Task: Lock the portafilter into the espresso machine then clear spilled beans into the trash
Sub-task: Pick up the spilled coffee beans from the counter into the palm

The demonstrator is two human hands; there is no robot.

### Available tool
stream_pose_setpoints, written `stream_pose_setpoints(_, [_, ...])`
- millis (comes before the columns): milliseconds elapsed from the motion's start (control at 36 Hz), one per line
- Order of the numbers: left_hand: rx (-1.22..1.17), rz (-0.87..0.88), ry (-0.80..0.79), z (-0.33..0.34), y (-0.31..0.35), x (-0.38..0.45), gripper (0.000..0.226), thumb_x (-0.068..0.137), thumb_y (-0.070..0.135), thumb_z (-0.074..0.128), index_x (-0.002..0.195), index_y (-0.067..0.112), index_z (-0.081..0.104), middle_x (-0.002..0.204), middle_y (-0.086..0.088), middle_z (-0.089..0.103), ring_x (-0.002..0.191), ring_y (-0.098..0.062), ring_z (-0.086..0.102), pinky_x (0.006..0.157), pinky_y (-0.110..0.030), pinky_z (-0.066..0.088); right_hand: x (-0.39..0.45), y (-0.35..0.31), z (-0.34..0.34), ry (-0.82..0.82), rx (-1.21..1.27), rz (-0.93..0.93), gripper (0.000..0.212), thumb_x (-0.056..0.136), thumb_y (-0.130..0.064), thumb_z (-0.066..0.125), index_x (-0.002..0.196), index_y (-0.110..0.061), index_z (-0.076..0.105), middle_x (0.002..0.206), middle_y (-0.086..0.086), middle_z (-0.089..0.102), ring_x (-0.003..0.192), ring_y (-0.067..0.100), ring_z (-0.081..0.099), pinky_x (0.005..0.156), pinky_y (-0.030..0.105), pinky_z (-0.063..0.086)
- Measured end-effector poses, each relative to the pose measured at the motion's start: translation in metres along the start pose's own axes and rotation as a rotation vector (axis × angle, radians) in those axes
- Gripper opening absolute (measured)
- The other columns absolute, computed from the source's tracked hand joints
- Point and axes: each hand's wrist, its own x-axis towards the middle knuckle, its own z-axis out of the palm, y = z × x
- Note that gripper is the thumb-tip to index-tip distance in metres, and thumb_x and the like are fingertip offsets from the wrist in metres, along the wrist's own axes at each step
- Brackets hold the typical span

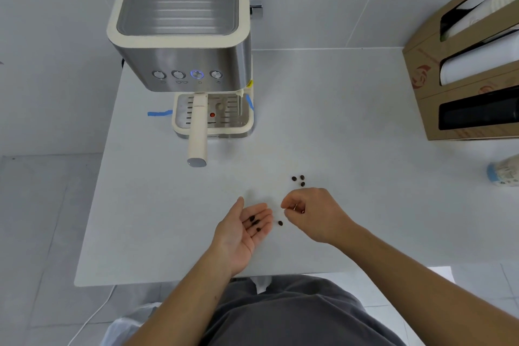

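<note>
Left hand [247, 229] lies open cupping beans [254, 222]; right hand [311, 212], fingers pinched together, hovers beside one loose bean [280, 223].

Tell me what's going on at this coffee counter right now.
A person is picking spilled dark coffee beans off the white table. The left hand is cupped palm-up with a few collected beans in it; the right hand pinches beside it. Four loose beans remain on the table. The cream-handled portafilter already sits in the steel-and-cream espresso machine.
</note>
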Motion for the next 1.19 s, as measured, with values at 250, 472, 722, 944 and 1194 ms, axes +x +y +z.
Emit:
stream_pose_setpoints(250, [-0.012, 0.006, 0.019, -0.011, -0.001, -0.001, 0.052, 0.101, 0.038, 0.044, 0.106, -0.007, 0.068, 0.101, -0.022, 0.072, 0.093, -0.029, 0.069, 0.079, -0.036, 0.056, 0.006, 0.013, 0.02, -0.085, -0.132, 0.019, 0.021, 0.09, -0.018, 0.058, 0.108, -0.02, 0.07, 0.099, -0.004, 0.067, 0.085, 0.008, 0.061, 0.079, 0.019, 0.051])
stream_pose_setpoints(472, [-0.002, 0.009, 0.038, -0.018, -0.002, -0.002, 0.051, 0.1, 0.039, 0.045, 0.105, -0.006, 0.068, 0.103, -0.021, 0.071, 0.095, -0.029, 0.069, 0.079, -0.036, 0.056, 0.017, 0.015, 0.036, -0.104, -0.253, 0.017, 0.014, 0.091, -0.019, 0.059, 0.101, -0.015, 0.068, 0.088, -0.004, 0.059, 0.079, 0.014, 0.058, 0.07, 0.023, 0.048])
stream_pose_setpoints(722, [-0.011, 0.019, 0.051, -0.023, -0.003, -0.004, 0.051, 0.101, 0.039, 0.044, 0.105, -0.006, 0.068, 0.105, -0.022, 0.071, 0.099, -0.03, 0.069, 0.082, -0.037, 0.055, 0.024, 0.006, 0.037, -0.182, -0.37, 0.013, 0.013, 0.093, -0.013, 0.053, 0.094, -0.012, 0.066, 0.1, 0.005, 0.065, 0.088, 0.023, 0.064, 0.078, 0.036, 0.056])
stream_pose_setpoints(944, [-0.02, 0.019, 0.042, -0.022, -0.002, -0.001, 0.051, 0.101, 0.039, 0.044, 0.107, -0.006, 0.067, 0.107, -0.022, 0.071, 0.102, -0.031, 0.068, 0.084, -0.037, 0.055, 0.015, 0.001, 0.024, -0.101, -0.227, -0.007, 0.011, 0.089, -0.015, 0.055, 0.086, -0.014, 0.066, 0.079, -0.005, 0.061, 0.072, 0.016, 0.061, 0.064, 0.025, 0.052])
stream_pose_setpoints(1194, [-0.004, -0.007, -0.022, -0.001, -0.007, 0.005, 0.052, 0.101, 0.039, 0.044, 0.11, -0.008, 0.066, 0.107, -0.023, 0.072, 0.1, -0.03, 0.07, 0.082, -0.037, 0.056, 0.001, -0.013, 0.008, -0.088, -0.045, -0.065, 0.005, 0.086, -0.018, 0.063, 0.087, -0.02, 0.068, 0.075, -0.013, 0.062, 0.066, 0.001, 0.059, 0.063, 0.014, 0.045])
